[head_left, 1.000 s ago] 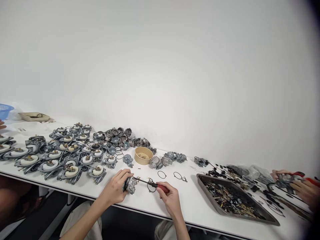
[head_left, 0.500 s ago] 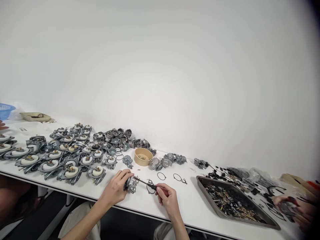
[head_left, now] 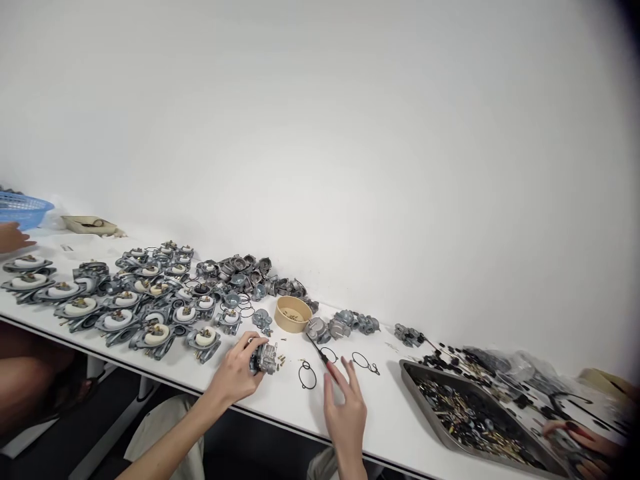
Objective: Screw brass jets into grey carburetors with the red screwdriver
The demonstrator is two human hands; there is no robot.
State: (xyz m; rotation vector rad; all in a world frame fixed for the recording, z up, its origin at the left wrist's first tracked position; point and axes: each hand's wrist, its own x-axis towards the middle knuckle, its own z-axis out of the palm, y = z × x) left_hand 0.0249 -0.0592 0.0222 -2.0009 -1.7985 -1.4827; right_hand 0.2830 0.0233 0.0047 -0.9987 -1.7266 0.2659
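The left hand (head_left: 235,373) wraps its fingers around a small grey metal carburetor (head_left: 264,358) that rests on the white table (head_left: 280,400) near its front edge. The right hand (head_left: 345,410) has its fingers spread, with the red handle of a thin screwdriver (head_left: 320,352) at its fingertips; whether it grips the tool cannot be told, and the dark shaft points away toward a tan bowl (head_left: 293,313).

The carburetor looks like cast metal: hard, dense for its size and knobbly, with brass bits sticking out. It should sit firmly in a palm when held by its blocky body, not by the small fittings, which seem easier to bend or knock loose. Just beside it lies a black rubber ring (head_left: 307,375), thin and floppy, best picked up by a pinch on its edge.

To the left stand rows of similar grey castings with white round floats (head_left: 150,313). On the right, a dark metal tray (head_left: 480,417) holds small screws and black parts.
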